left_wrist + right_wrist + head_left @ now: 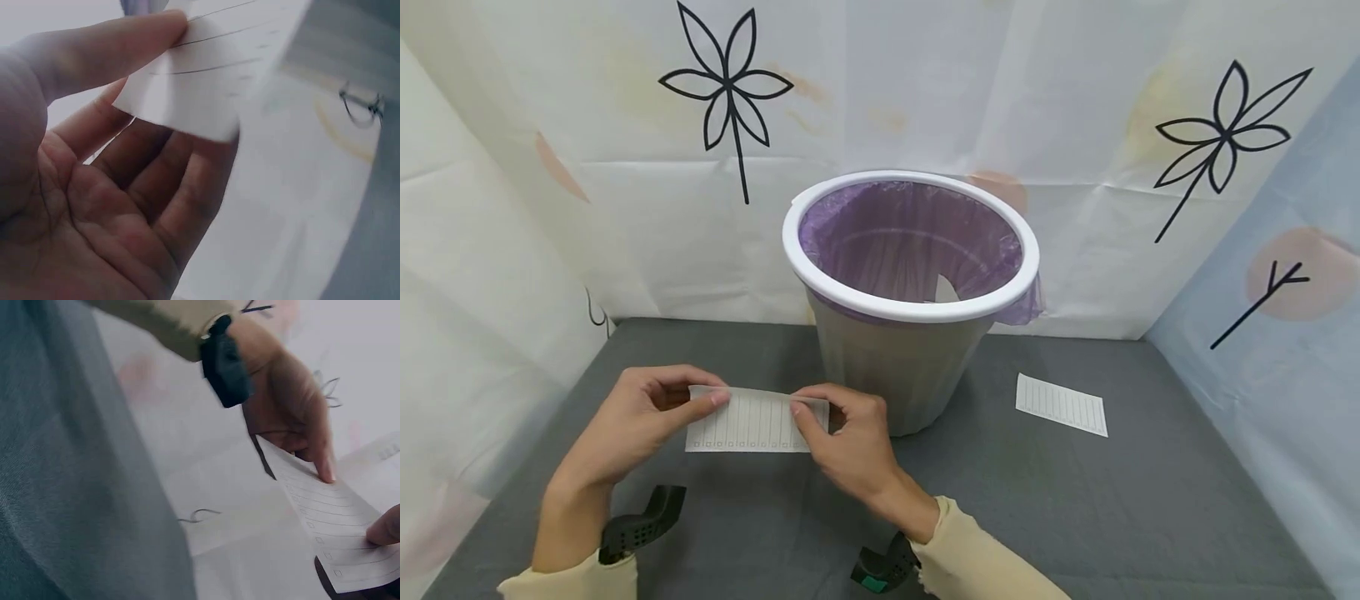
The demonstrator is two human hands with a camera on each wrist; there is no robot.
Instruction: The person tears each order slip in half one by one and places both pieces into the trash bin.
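Observation:
A slip of white lined paper (756,425) with a row of small checkboxes stretches between both hands in front of a bin. My left hand (643,412) pinches its left end, thumb on the near face. At the other end, my right hand (853,437) pinches the upper right part between thumb and fingers. The left wrist view shows the paper (206,69) bending slightly under the thumb, with the other fingers curved behind it. From the right wrist, the slip's checkbox edge (319,540) is visible, and only the right thumb (384,528) shows at the border.
Behind the hands stands a bin (895,358) with a white rim and a purple liner; something white (946,289) shows inside. Another lined slip (1062,406) lies on the grey tabletop (1000,500) to the right. Printed white sheets hang around the table.

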